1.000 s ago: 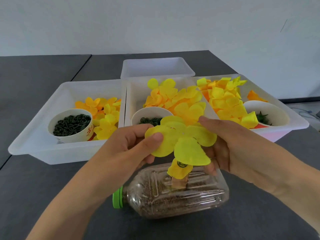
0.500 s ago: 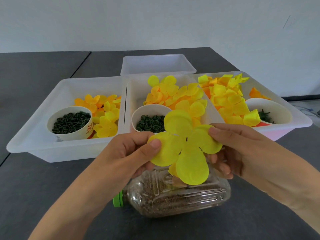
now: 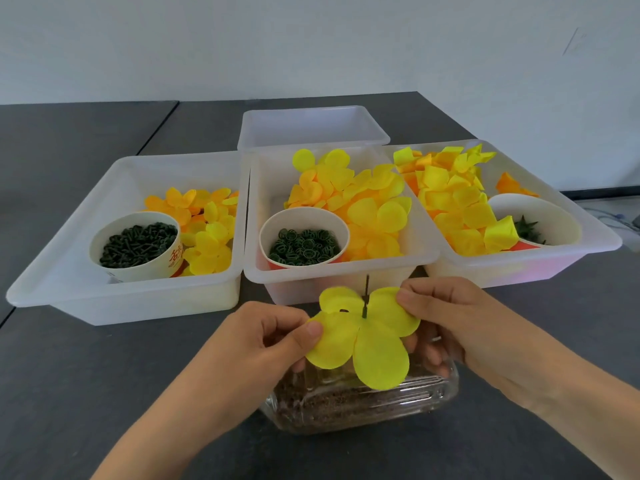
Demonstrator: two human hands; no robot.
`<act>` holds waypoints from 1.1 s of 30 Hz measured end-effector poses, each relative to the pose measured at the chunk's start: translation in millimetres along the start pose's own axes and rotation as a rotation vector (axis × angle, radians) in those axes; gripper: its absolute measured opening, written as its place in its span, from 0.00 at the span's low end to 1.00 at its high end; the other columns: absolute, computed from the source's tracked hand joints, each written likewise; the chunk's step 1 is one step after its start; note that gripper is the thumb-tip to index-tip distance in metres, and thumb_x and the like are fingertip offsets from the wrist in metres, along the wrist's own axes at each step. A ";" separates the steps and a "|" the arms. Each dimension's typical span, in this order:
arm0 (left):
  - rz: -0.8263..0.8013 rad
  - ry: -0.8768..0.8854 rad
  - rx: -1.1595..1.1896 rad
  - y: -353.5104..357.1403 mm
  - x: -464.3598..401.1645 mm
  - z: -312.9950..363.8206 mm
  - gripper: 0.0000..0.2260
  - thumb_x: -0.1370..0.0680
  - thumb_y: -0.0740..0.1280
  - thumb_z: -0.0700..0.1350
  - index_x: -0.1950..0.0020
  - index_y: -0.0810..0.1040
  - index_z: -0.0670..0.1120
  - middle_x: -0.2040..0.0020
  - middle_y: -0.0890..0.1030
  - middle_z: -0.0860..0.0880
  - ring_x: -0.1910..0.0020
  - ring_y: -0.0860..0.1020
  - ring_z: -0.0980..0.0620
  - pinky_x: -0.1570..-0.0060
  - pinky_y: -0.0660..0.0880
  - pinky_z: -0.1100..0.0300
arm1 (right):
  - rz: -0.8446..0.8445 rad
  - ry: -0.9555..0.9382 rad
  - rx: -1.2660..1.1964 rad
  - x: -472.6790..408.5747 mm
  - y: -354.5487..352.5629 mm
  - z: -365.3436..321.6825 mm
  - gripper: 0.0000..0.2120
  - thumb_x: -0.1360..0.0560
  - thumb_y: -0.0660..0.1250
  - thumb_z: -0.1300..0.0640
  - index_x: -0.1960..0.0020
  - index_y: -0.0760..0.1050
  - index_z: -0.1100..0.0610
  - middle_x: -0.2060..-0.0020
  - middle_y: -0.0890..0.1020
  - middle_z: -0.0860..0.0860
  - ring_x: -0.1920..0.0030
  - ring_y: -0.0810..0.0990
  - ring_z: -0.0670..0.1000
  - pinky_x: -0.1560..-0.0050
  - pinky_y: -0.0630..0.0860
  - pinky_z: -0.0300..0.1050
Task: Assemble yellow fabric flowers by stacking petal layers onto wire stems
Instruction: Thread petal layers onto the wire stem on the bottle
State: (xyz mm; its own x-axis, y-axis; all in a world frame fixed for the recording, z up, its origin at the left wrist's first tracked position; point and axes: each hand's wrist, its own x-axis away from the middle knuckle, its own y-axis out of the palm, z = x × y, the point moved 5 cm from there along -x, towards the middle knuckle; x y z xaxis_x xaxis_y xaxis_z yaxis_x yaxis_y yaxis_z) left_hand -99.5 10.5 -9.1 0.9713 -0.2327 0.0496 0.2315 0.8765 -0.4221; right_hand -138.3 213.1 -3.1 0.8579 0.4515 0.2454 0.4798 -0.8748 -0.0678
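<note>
A large yellow petal layer [image 3: 367, 336] hangs flat over a clear plastic bottle [image 3: 360, 403] that lies on its side with brown grit inside. A thin dark wire stem [image 3: 366, 296] pokes up through the layer's centre hole. My left hand [image 3: 273, 336] pinches the left petal between thumb and fingers. My right hand [image 3: 446, 318] pinches the right petal, its lower fingers curled under the layer. A second yellow layer shows beneath, mostly hidden.
Three white trays stand behind: the left tray [image 3: 69, 271] with small petals and a cup of dark green pieces [image 3: 136, 240], the middle tray [image 3: 332, 271] with petals and a cup of green rings [image 3: 304, 245], the right tray [image 3: 595, 237] with petals and a cup. A fourth tray [image 3: 311, 124] stands further back.
Both hands have lowered the petal layer toward the bottle, and the wire stem now sticks up through its centre. The layer has tipped from facing me to lying flatter.
</note>
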 end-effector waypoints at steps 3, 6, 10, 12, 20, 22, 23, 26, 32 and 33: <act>-0.007 -0.011 -0.042 2.5 -1.0 -0.8 0.22 0.28 0.61 0.64 0.65 0.80 0.47 0.72 0.73 0.53 0.70 0.69 0.59 0.67 0.63 0.66 | -0.002 0.022 0.009 2.1 -0.1 2.1 0.19 0.26 0.64 0.52 0.58 0.73 0.71 0.71 0.77 0.57 0.79 0.69 0.49 0.78 0.71 0.39; -0.063 -0.038 -0.066 0.7 0.9 -0.3 0.22 0.29 0.60 0.66 0.65 0.80 0.50 0.70 0.76 0.50 0.73 0.68 0.60 0.69 0.63 0.68 | 0.019 0.058 0.115 4.3 -1.8 1.2 0.17 0.22 0.62 0.53 0.59 0.72 0.68 0.74 0.74 0.52 0.80 0.67 0.47 0.78 0.65 0.38; 0.041 -0.063 -0.067 -16.3 2.0 4.5 0.24 0.28 0.57 0.71 0.60 0.81 0.54 0.70 0.77 0.52 0.72 0.68 0.58 0.67 0.66 0.58 | 0.212 -0.151 0.618 -3.7 -36.2 -39.5 0.22 0.29 0.58 0.31 0.57 0.73 0.49 0.70 0.73 0.44 0.74 0.69 0.41 0.72 0.63 0.35; 0.148 -0.050 -0.071 -29.6 0.1 11.2 0.23 0.28 0.57 0.73 0.55 0.82 0.59 0.68 0.80 0.53 0.71 0.70 0.55 0.67 0.69 0.52 | 0.415 -0.345 0.864 -15.4 -61.2 -67.9 0.16 0.29 0.57 0.32 0.54 0.73 0.43 0.65 0.76 0.43 0.69 0.72 0.40 0.68 0.64 0.34; 0.287 0.028 -0.058 -41.2 -11.6 42.0 0.13 0.23 0.62 0.62 0.57 0.82 0.58 0.69 0.79 0.54 0.70 0.71 0.53 0.62 0.74 0.44 | 0.372 -0.230 1.389 -112.0 -77.2 -55.9 0.21 0.27 0.69 0.43 0.39 0.74 0.53 0.46 0.71 0.55 0.44 0.72 0.57 0.45 0.72 0.51; 0.290 0.030 -0.050 -39.8 -14.3 41.4 0.11 0.22 0.62 0.56 0.58 0.82 0.57 0.69 0.79 0.54 0.71 0.71 0.56 0.62 0.72 0.50 | 0.364 -0.206 1.391 -120.5 -72.4 -52.3 0.19 0.28 0.70 0.44 0.41 0.75 0.50 0.49 0.68 0.53 0.44 0.71 0.57 0.47 0.73 0.51; 0.286 0.030 -0.044 -39.1 -15.4 40.7 0.11 0.21 0.62 0.54 0.58 0.83 0.56 0.69 0.79 0.54 0.71 0.71 0.58 0.62 0.71 0.54 | 0.376 -0.222 1.391 -122.6 -69.9 -52.5 0.16 0.28 0.71 0.46 0.42 0.76 0.50 0.51 0.66 0.51 0.44 0.71 0.57 0.48 0.74 0.52; 0.257 0.049 -0.006 -37.5 -16.5 41.2 0.11 0.22 0.62 0.53 0.58 0.83 0.56 0.69 0.80 0.54 0.72 0.72 0.60 0.67 0.70 0.67 | 0.429 -0.311 1.363 -122.6 -65.7 -58.2 0.08 0.27 0.70 0.54 0.49 0.79 0.52 0.53 0.67 0.52 0.46 0.72 0.57 0.50 0.75 0.53; 0.276 0.082 0.067 -42.8 -15.2 47.3 0.15 0.26 0.60 0.58 0.56 0.84 0.53 0.69 0.79 0.53 0.72 0.72 0.58 0.71 0.68 0.71 | 0.672 -0.670 1.038 -72.7 -64.9 -118.0 0.02 0.28 0.70 0.56 0.58 0.79 0.54 0.71 0.69 0.46 0.69 0.68 0.45 0.64 0.62 0.42; 0.279 0.080 0.088 -42.4 -15.8 47.8 0.17 0.27 0.59 0.59 0.55 0.84 0.52 0.69 0.78 0.53 0.72 0.71 0.58 0.72 0.68 0.70 | 0.698 -0.805 0.959 -55.4 -57.9 -129.0 0.03 0.27 0.69 0.56 0.59 0.76 0.53 0.74 0.66 0.46 0.71 0.67 0.45 0.66 0.61 0.42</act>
State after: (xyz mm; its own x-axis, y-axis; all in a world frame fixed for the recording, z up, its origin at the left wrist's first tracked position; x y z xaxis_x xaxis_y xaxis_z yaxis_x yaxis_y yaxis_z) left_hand -122.1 -2.8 51.3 0.9914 -0.0071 -0.1303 -0.0366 0.9434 -0.3296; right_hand -237.3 216.0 112.0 0.6787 0.2451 -0.6923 -0.4173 -0.6470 -0.6381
